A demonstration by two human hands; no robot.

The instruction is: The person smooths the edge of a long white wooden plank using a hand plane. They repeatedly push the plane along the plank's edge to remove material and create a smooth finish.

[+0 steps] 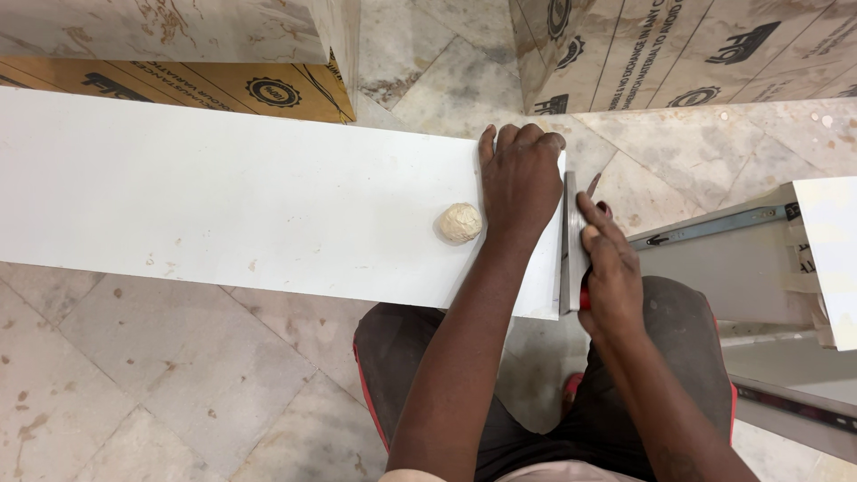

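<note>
A long white board point(223, 196) lies across my lap over the marble floor. My left hand point(520, 183) presses flat on the board's right end, fingers curled at the far edge. My right hand point(607, 272) grips a flat metal scraper blade point(569, 241) with a red handle, held upright against the board's right end face. A small beige ball of putty point(460, 223) rests on the board just left of my left hand.
Panels wrapped in printed protective film point(678, 54) stand at the back right, and a brown printed sheet point(223, 89) lies back left. A grey drawer box with a metal slide rail point(714, 228) sits to the right. The floor is marble tile point(134, 357).
</note>
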